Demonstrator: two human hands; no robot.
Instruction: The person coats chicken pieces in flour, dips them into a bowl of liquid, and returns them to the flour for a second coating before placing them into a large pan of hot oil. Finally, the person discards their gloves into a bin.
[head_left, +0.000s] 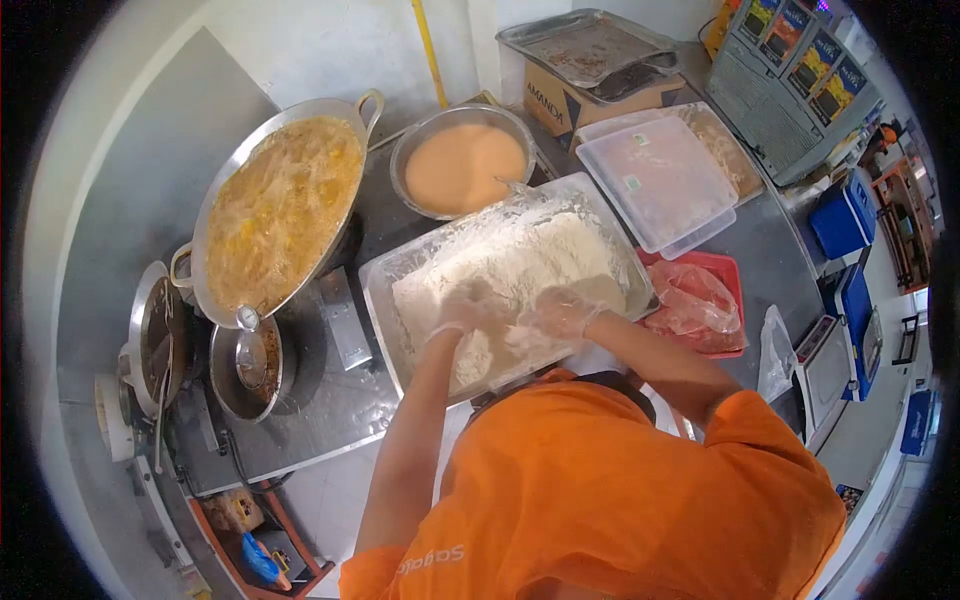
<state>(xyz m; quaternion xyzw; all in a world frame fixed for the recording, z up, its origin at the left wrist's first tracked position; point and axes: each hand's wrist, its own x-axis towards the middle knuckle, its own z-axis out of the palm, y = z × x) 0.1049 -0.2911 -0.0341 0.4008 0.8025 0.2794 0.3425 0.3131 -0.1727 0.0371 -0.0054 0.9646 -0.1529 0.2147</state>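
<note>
A metal tray (378, 312) in the middle of the counter holds a deep heap of white flour (540, 245). My left hand (470, 306), in a clear plastic glove, is down in the flour near the tray's front. My right hand (562, 312), gloved the same way, is just to its right, its fingers pointing toward the left hand. Flour and the loose gloves obscure the fingers of both hands. Floury lumps (472, 360) lie by the tray's near edge; what is inside them cannot be made out.
A large pan of bubbling oil (285, 205) stands at the left, above a pot with a strainer (252, 365). Behind the tray is a bowl of orange batter (465, 168). Lidded plastic containers (655, 180) and a red basin with a plastic bag (738, 300) are at the right.
</note>
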